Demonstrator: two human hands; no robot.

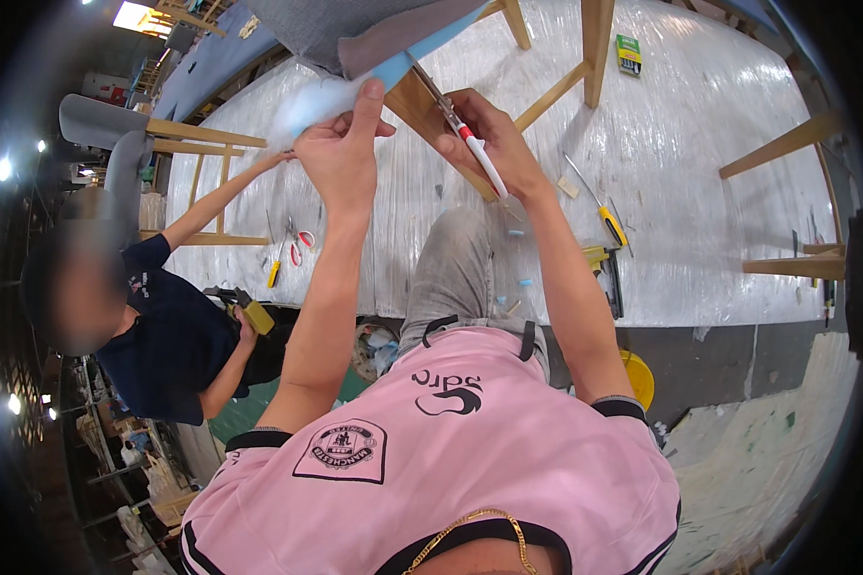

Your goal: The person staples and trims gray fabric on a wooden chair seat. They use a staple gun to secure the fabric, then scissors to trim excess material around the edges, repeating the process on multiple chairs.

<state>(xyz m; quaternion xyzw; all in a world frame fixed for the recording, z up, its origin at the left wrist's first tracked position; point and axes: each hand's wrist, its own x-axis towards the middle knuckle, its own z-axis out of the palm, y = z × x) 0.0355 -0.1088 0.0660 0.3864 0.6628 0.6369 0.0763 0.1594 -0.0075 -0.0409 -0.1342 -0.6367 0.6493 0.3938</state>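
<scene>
In my left hand (340,158), thumb and fingers pinch the edge of light blue foam (398,69) with white wadding (318,101). The foam sticks out from under grey fabric (393,40) on an upturned chair seat. My right hand (497,142) grips scissors (474,149) with red and white handles. Their blades point up and left, against the foam edge beside the chair's wooden frame (417,107). Whether the blades are parted is hard to see.
At the left, a co-worker (177,326) holds a staple gun (249,313). On the plastic-covered table (681,125) lie another pair of scissors (300,245), a yellow-handled screwdriver (612,224), a nail gun (606,273) and a green box (628,55). Wooden chair legs (597,48) rise nearby.
</scene>
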